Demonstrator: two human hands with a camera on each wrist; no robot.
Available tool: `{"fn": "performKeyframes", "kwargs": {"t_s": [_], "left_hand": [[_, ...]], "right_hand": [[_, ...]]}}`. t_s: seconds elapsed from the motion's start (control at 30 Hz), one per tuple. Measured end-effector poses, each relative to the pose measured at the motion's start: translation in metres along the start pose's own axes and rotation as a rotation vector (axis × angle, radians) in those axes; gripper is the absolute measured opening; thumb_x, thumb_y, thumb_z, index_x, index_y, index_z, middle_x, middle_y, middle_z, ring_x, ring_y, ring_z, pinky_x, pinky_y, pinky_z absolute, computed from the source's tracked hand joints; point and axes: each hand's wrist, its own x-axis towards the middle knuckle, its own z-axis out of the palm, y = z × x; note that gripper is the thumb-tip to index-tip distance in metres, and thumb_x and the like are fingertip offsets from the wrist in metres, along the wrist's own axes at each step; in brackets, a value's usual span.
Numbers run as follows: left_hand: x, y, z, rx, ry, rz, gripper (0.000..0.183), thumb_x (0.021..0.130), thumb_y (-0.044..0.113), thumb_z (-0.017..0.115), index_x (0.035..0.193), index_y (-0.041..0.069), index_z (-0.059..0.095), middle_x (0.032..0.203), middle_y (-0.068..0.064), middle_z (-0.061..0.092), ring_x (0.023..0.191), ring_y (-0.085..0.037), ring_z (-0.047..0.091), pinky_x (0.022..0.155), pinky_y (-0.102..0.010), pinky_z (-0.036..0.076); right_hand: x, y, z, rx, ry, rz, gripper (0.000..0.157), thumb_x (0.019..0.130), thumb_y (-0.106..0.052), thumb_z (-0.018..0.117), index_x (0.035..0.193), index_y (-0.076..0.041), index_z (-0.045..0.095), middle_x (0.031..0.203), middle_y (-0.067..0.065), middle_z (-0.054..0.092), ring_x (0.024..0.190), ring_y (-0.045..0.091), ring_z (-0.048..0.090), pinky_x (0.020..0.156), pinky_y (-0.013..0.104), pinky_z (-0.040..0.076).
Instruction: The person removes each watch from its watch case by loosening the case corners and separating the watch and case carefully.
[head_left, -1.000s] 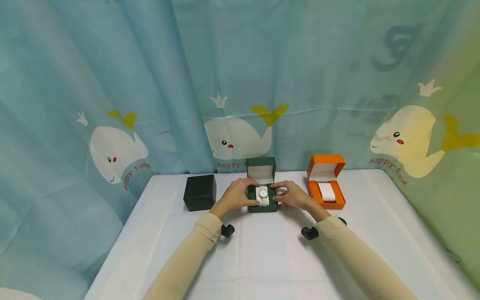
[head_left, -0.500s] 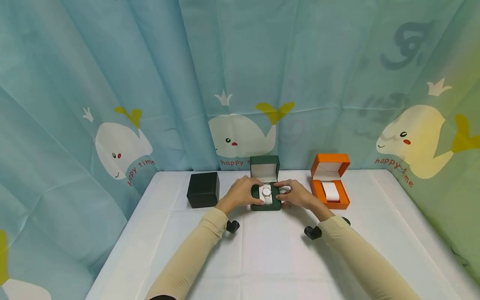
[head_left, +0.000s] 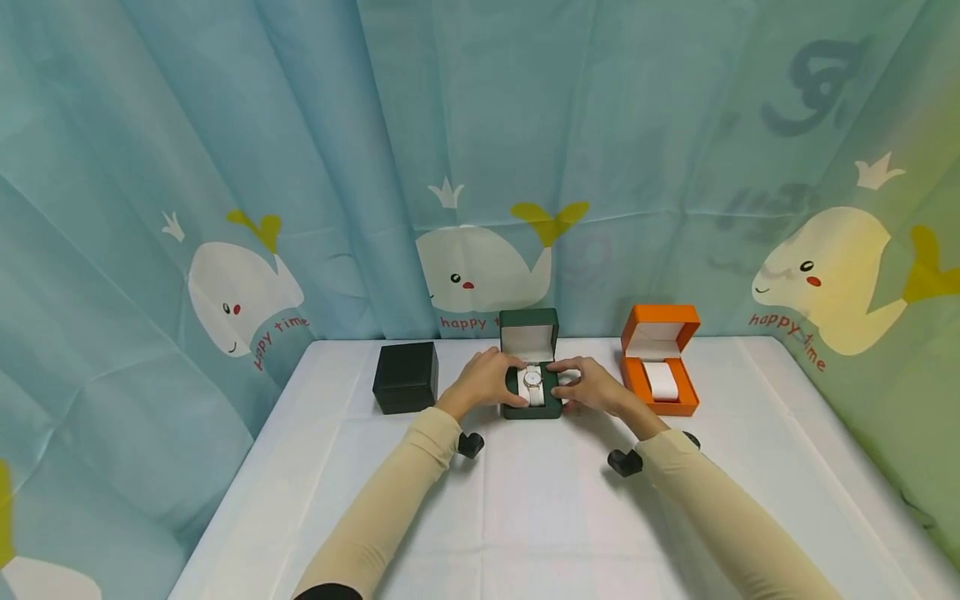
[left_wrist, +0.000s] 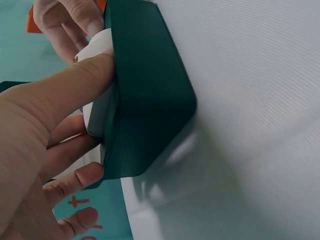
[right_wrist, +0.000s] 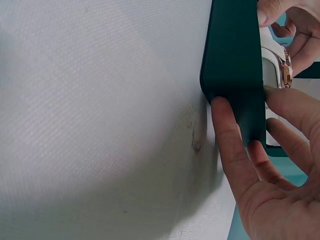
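A green watch box (head_left: 531,413) stands on the table with its lid (head_left: 528,317) raised. Inside, a watch with a pale face (head_left: 532,379) and white strap sits round a white cushion (left_wrist: 96,116). My left hand (head_left: 482,382) pinches this cushion at its left side, thumb in front and fingers behind. From the other side, my right hand (head_left: 596,388) grips the box's right wall, some fingers outside on the green wall and others over the rim. In the right wrist view the watch's rose-gold case (right_wrist: 286,72) shows edge-on.
Left of the green box sits a closed black box (head_left: 405,377). To the right stands an orange watch box (head_left: 672,408), lid up, with a white cushion (head_left: 661,382) inside. A whale-printed curtain (head_left: 480,125) hangs behind the white-covered table (head_left: 540,517).
The head view has shifted slightly. My left wrist has moved a little forward and right. Both hands keep their places at the green box, and the watch stays inside it.
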Motion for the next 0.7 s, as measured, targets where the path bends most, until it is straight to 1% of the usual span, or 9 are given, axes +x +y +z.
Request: {"fn": "performKeyframes", "kwargs": {"t_s": [0.17, 0.4, 0.53, 0.7], "left_hand": [[0.0023, -0.0002, 0.0010, -0.006, -0.010, -0.007, 0.067, 0.074, 0.045, 0.092, 0.131, 0.017, 0.072, 0.123, 0.002, 0.072, 0.101, -0.020, 0.059, 0.092, -0.039, 0.050], [0.0037, -0.0008, 0.0044, -0.038, 0.013, -0.013, 0.065, 0.073, 0.042, 0.093, 0.129, 0.015, 0.073, 0.121, 0.001, 0.072, 0.099, -0.020, 0.059, 0.090, -0.037, 0.051], [0.0043, -0.0015, 0.0055, -0.041, 0.021, -0.020, 0.065, 0.073, 0.042, 0.094, 0.128, 0.015, 0.074, 0.118, 0.001, 0.072, 0.098, -0.019, 0.058, 0.089, -0.036, 0.051], [0.0044, -0.0014, 0.0064, -0.057, 0.027, -0.023, 0.064, 0.073, 0.041, 0.094, 0.127, 0.015, 0.074, 0.118, 0.000, 0.072, 0.099, -0.020, 0.058, 0.090, -0.037, 0.050]], "right_hand": [[0.0004, 0.0001, 0.0003, -0.001, -0.003, 0.001, 0.052, 0.093, 0.001, 0.072, 0.142, 0.006, 0.056, 0.142, 0.030, 0.052, 0.074, 0.033, 0.074, 0.067, 0.041, 0.062], [0.0011, 0.0002, 0.0008, -0.020, 0.010, 0.000, 0.052, 0.093, 0.000, 0.072, 0.142, 0.005, 0.056, 0.141, 0.029, 0.054, 0.070, 0.031, 0.073, 0.064, 0.039, 0.061], [0.0012, -0.0001, 0.0007, -0.025, 0.011, 0.001, 0.051, 0.093, -0.001, 0.073, 0.142, 0.005, 0.057, 0.141, 0.029, 0.054, 0.070, 0.030, 0.073, 0.065, 0.039, 0.061], [0.0009, 0.0000, 0.0005, -0.022, 0.013, 0.014, 0.051, 0.093, 0.000, 0.073, 0.142, 0.004, 0.057, 0.141, 0.029, 0.054, 0.071, 0.029, 0.073, 0.066, 0.038, 0.061]]}}
